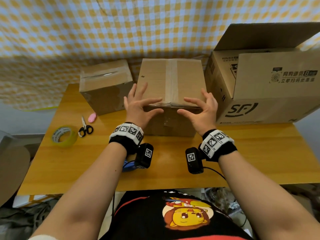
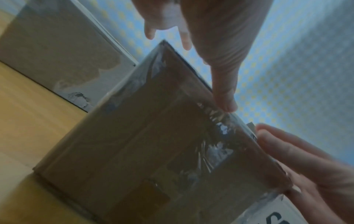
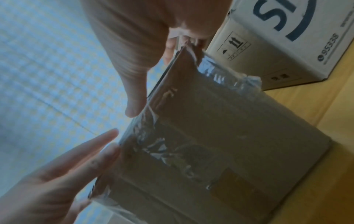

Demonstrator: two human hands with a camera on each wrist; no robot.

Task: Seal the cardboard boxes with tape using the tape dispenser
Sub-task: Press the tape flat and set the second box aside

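A brown cardboard box (image 1: 155, 75) stands mid-table, with clear tape (image 1: 168, 78) along its top seam and wrinkled tape (image 2: 216, 145) down its front face. My left hand (image 1: 138, 106) and right hand (image 1: 200, 108) are at the box's front top edge, fingers spread and fairly straight. The left thumb (image 2: 225, 97) touches that edge, and so does the right thumb (image 3: 135, 98). Neither hand holds anything. A blue object (image 1: 129, 166), possibly the tape dispenser, lies on the table, mostly hidden under my left wrist.
A smaller taped box (image 1: 105, 87) sits at the back left. A large SF box (image 1: 268, 94) with raised flaps stands close on the right. A yellow-green tape roll (image 1: 64, 135), scissors (image 1: 85, 128) and a pink object (image 1: 92, 117) lie on the wooden table (image 1: 259, 153) at left.
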